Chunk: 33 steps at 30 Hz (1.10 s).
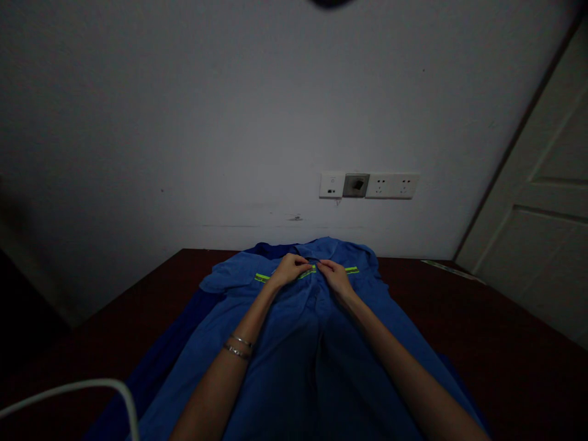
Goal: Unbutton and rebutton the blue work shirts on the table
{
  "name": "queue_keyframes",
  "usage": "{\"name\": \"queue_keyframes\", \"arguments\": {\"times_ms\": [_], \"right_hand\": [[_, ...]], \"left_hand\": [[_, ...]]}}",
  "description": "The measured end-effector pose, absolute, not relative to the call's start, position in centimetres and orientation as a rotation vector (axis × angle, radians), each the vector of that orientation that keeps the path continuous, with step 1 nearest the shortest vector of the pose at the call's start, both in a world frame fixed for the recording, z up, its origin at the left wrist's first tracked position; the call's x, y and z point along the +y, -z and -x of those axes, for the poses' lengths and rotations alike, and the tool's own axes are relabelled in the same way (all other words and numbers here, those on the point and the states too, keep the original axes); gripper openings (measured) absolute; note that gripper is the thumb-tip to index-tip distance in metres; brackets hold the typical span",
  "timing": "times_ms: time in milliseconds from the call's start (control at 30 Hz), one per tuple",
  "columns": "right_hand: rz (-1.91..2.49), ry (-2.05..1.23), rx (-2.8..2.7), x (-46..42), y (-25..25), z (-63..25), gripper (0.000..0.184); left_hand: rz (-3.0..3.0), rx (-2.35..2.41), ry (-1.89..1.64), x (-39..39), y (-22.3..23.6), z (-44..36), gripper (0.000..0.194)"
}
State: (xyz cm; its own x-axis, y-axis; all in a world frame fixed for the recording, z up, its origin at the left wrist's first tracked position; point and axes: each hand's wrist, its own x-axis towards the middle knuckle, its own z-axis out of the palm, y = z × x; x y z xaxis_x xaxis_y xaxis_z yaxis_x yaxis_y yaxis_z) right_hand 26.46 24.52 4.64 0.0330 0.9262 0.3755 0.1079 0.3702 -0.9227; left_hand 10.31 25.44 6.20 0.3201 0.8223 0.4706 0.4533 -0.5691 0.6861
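A blue shirt (285, 343) with yellow-green strips across its chest lies spread out in front of me, its collar end towards the wall. My left hand (291, 269) pinches the front edge of the shirt near the collar, beside a yellow-green strip. Close by on the right, my right hand (335, 277) pinches the opposite front edge, fingertips pressed together. Only a small gap parts the two hands. Any button between the fingers is too small and dark to make out. Beneath the shirt, a darker blue garment (184, 331) shows at the left side and behind the collar.
The clothes lie on a dark reddish-brown table (441, 306) against a pale wall (229, 122). A row of sockets and switches (369, 185) is on the wall. A white cable (92, 384) curves in at lower left. A panelled door (542, 226) stands at right.
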Motion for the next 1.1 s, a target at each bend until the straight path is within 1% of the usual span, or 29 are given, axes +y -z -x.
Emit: {"name": "queue_keyframes", "arguments": {"times_ms": [100, 200, 300, 400, 667, 967, 1100], "right_hand": [[1.017, -0.834, -1.423, 24.7, -4.6, -26.5, 0.038], [1.002, -0.828, -1.409, 24.8, -4.7, -26.3, 0.033], [0.959, -0.751, -1.414, 24.8, -4.7, -26.2, 0.028], [0.908, -0.717, -1.434, 24.7, -4.6, -26.2, 0.026], [0.926, -0.743, -1.423, 24.9, -4.4, -26.4, 0.026], [1.0, -0.725, -1.421, 25.5, -4.1, -26.7, 0.03], [1.009, -0.804, -1.354, 26.1, -3.5, -26.7, 0.032]], "left_hand": [[-2.152, 1.105, -1.157, 25.4, -6.2, -10.3, 0.029], [-2.166, 1.091, -1.188, 25.1, -6.4, -10.4, 0.025], [-2.231, 1.108, -1.228, 24.8, -6.7, -10.5, 0.021], [-2.309, 1.154, -1.255, 24.5, -6.9, -10.7, 0.018], [-2.418, 1.25, -1.325, 24.2, -6.7, -11.0, 0.015], [-2.458, 1.291, -1.283, 23.8, -6.2, -11.5, 0.013], [-2.467, 1.309, -1.283, 23.9, -6.1, -11.7, 0.013]]}}
